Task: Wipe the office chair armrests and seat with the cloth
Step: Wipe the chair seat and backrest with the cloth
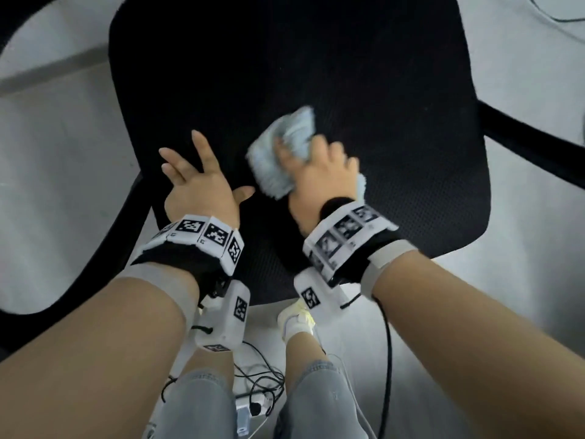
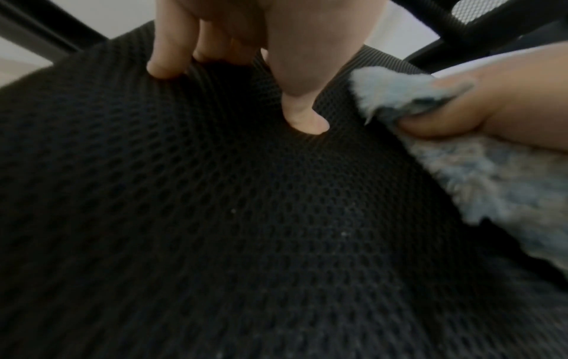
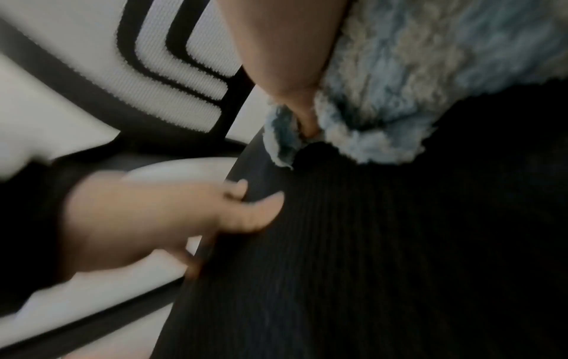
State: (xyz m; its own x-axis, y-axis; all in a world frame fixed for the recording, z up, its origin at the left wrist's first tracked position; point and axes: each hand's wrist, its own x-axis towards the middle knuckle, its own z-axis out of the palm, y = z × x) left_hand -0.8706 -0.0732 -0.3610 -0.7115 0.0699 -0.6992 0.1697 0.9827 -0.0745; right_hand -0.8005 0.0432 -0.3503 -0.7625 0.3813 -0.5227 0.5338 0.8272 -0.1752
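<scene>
The black mesh chair seat (image 1: 316, 58) fills the head view. My right hand (image 1: 319, 166) grips a fluffy light blue cloth (image 1: 285, 147) and presses it on the middle of the seat. The left hand (image 1: 196, 166) lies open with spread fingers on the seat's front left part, just left of the cloth. In the left wrist view its fingers (image 2: 166, 55) and thumb touch the mesh, with the cloth (image 2: 479, 175) at the right. In the right wrist view my thumb (image 3: 286, 60) pinches the cloth (image 3: 415, 72). A black armrest (image 1: 522, 137) runs along the right, another (image 1: 47, 296) curves at the left.
The chair stands on a pale grey floor (image 1: 63, 137). Below the seat's front edge are my legs in grey jeans (image 1: 316, 400), a white shoe (image 1: 297, 321), and a tangle of cables with a power strip (image 1: 253, 403). A thin cable (image 1: 554, 14) lies at the far right.
</scene>
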